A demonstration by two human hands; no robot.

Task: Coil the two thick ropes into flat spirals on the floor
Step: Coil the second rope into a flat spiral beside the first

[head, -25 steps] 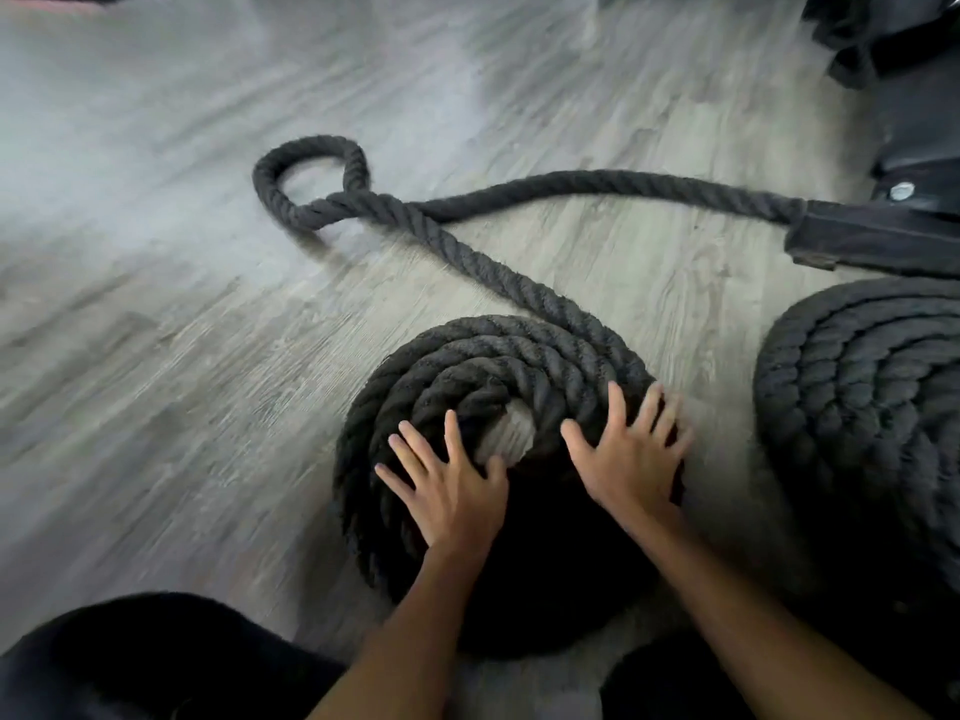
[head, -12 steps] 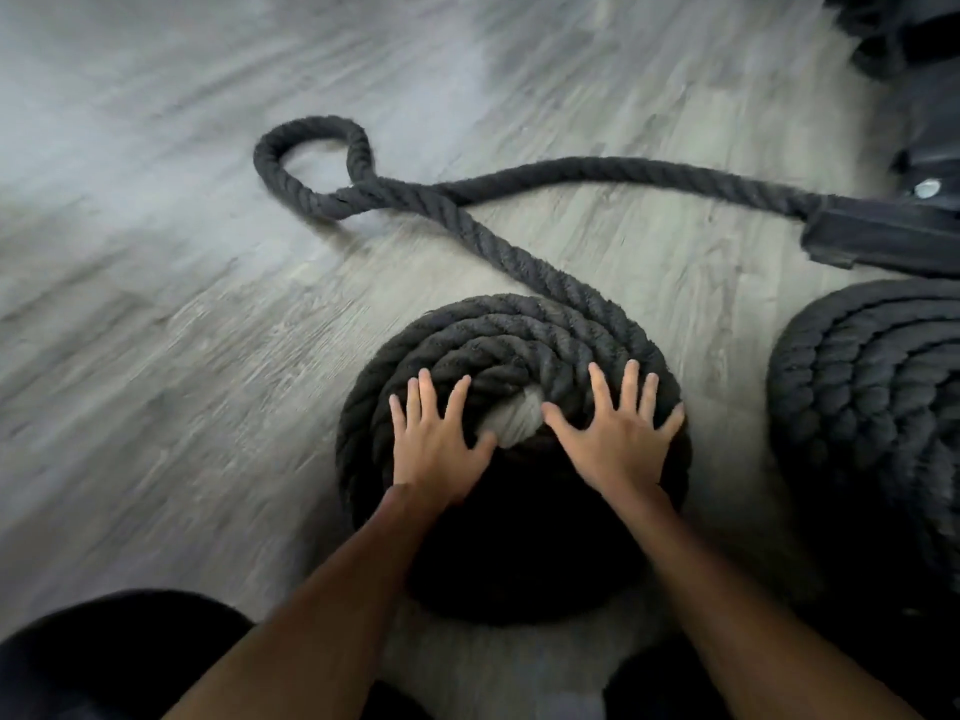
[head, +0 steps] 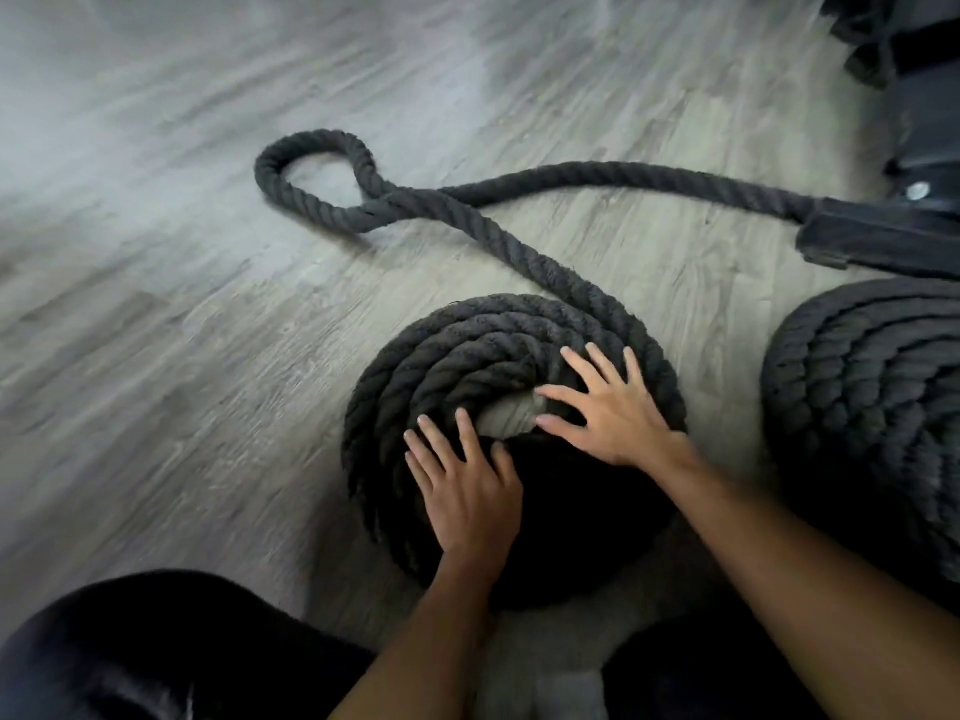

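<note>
A thick black rope lies partly wound into a flat spiral (head: 467, 345) on the grey wood floor (head: 171, 356), with a small bare gap at its centre. My left hand (head: 467, 491) presses flat on the spiral's near left side, fingers spread. My right hand (head: 613, 413) lies flat on the right side, fingers apart. The rope's loose tail (head: 524, 252) runs up-left to a small loop (head: 311, 174), then right to a black sleeve (head: 883, 241). A second rope spiral (head: 872, 407) lies at the right edge.
Dark equipment (head: 930, 122) stands at the top right, next to the rope's sleeved end. My dark-clothed knees (head: 130, 657) fill the bottom of the view. Open floor stretches to the left and far side.
Both hands have shifted clockwise on the spiral: the right hand moved up and right, the left down. The spiral turned a little, and the tail's loop shifted slightly with it.
</note>
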